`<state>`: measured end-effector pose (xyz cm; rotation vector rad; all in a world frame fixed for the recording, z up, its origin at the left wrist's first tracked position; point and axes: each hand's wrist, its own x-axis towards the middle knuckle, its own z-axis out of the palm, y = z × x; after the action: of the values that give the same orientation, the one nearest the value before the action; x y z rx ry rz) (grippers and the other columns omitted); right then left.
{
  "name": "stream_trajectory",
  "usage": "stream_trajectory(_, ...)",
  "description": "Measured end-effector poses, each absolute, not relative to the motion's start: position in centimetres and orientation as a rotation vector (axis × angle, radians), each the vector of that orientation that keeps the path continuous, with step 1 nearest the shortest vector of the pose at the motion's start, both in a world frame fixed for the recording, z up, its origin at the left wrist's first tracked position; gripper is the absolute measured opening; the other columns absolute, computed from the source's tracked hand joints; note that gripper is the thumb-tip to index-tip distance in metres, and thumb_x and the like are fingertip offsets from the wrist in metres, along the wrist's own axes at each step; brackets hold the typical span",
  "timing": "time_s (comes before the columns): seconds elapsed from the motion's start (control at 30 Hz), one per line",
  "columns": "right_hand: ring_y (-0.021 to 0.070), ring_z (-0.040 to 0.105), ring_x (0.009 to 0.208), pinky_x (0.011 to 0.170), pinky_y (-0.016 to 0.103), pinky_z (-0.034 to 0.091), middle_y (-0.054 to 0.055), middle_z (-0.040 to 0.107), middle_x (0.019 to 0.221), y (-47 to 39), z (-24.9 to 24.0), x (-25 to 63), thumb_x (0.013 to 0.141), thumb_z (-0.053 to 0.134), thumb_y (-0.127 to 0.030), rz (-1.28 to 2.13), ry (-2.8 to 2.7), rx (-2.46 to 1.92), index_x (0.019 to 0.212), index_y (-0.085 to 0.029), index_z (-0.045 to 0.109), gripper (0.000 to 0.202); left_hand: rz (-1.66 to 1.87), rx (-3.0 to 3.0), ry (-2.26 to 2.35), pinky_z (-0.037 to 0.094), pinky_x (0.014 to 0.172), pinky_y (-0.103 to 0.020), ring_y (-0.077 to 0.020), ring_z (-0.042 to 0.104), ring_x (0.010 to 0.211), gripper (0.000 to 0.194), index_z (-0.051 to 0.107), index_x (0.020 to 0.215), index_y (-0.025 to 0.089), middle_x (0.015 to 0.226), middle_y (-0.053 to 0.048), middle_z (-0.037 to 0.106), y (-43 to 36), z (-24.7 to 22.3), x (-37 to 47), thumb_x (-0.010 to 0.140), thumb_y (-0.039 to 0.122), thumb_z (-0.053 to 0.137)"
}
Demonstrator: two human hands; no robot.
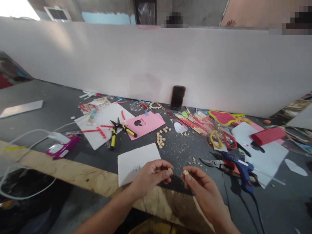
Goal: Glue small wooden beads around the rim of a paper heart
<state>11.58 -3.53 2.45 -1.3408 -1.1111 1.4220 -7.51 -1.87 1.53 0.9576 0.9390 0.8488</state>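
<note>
My left hand (pixel 156 175) pinches a small pale wooden piece (pixel 170 170) between thumb and fingertips, above the right edge of a white sheet (pixel 136 162) with writing on it. A short gap away, my right hand (pixel 202 185) pinches another small pale piece (pixel 186 172). The two pieces are apart. Beyond my hands, a cluster of similar pale pieces (pixel 160 139) lies on the dark table (pixel 180 152). A few smaller bits (pixel 193 160) are scattered near my right hand.
Yellow-black pliers (pixel 113 138) and pink paper (pixel 151 125) lie at left. Pruning shears (pixel 212 162), a blue glue gun (pixel 245 175) and scissors (pixel 229 139) lie at right. A phone (pixel 177 97) leans on the white partition (pixel 156 61); a wooden strip (pixel 97 178) lines the near edge.
</note>
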Motion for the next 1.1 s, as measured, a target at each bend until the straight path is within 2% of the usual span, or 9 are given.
stream_trajectory(0.13, 0.0093, 0.052, 0.055, 0.052, 0.022, 0.044, 0.002, 0.062, 0.069, -3.3, 3.0, 11.6, 0.066, 0.075, -0.038, 1.68, -0.847, -1.157, 0.082, -0.02, 0.068, 0.026, 0.873, 1.105, 1.045, 0.042, 0.065, -0.022, -0.0109, 0.055, 0.067, 0.031, 0.065, 0.094, 0.014, 0.074, -0.001, 0.061, -1.3, 1.8, -8.8, 0.076, 0.039, 0.067)
stream_trajectory(0.23, 0.0099, 0.051, 0.056, 0.053, 0.023, 0.044, 0.001, 0.059, 0.068, -2.9, 3.3, 11.6, 0.063, 0.077, -0.039, 1.677, -0.883, -1.173, 0.08, -0.02, 0.067, 0.027, 0.864, 1.172, 1.106, 0.042, 0.064, -0.022, -0.0113, 0.054, 0.069, 0.031, 0.064, 0.094, 0.014, 0.079, -0.003, 0.062, -0.5, 2.0, -9.7, 0.076, 0.038, 0.066)
stream_trajectory(0.47, 0.014, 0.059, 0.069, 0.062, 0.025, 0.048, 0.003, 0.066, 0.078, 1.8, 4.4, 12.3, 0.072, 0.066, -0.044, 1.237, -1.571, -1.388, 0.09, -0.019, 0.066, 0.031, 0.809, 1.582, 1.397, 0.043, 0.069, -0.025, -0.0173, 0.059, 0.078, 0.025, 0.066, 0.095, 0.017, 0.089, -0.005, 0.069, 3.5, 2.4, -12.6, 0.079, 0.035, 0.057)
stream_trajectory(0.63, 0.0156, 0.063, 0.075, 0.07, 0.027, 0.049, 0.003, 0.069, 0.087, 7.2, 3.4, 11.2, 0.082, 0.051, -0.035, 0.803, -2.064, -1.414, 0.097, -0.02, 0.063, 0.024, 0.627, 1.943, 1.621, 0.042, 0.071, -0.026, -0.0194, 0.061, 0.084, 0.023, 0.068, 0.095, 0.021, 0.095, -0.003, 0.07, 7.0, 2.1, -13.6, 0.084, 0.028, 0.048)
stream_trajectory(0.8, 0.0168, 0.062, 0.077, 0.072, 0.029, 0.046, 0.004, 0.069, 0.086, 11.4, 1.5, 8.9, 0.078, 0.052, -0.022, 0.634, -2.207, -1.43, 0.092, -0.02, 0.065, 0.019, 0.588, 2.02, 1.664, 0.041, 0.076, -0.028, -0.0214, 0.06, 0.089, 0.021, 0.069, 0.093, 0.02, 0.095, -0.006, 0.068, 9.5, 0.9, -13.3, 0.083, 0.024, 0.051)
stream_trajectory(1.1, 0.0195, 0.06, 0.09, 0.081, 0.03, 0.043, 0.009, 0.066, 0.097, 14.3, -0.4, 6.8, 0.082, 0.048, -0.017, 0.491, -2.429, -1.424, 0.099, -0.017, 0.066, 0.024, 0.534, 2.063, 1.674, 0.043, 0.081, -0.03, -0.0228, 0.06, 0.093, 0.02, 0.069, 0.094, 0.019, 0.097, -0.007, 0.069, 10.5, 0.0, -12.9, 0.082, 0.023, 0.054)
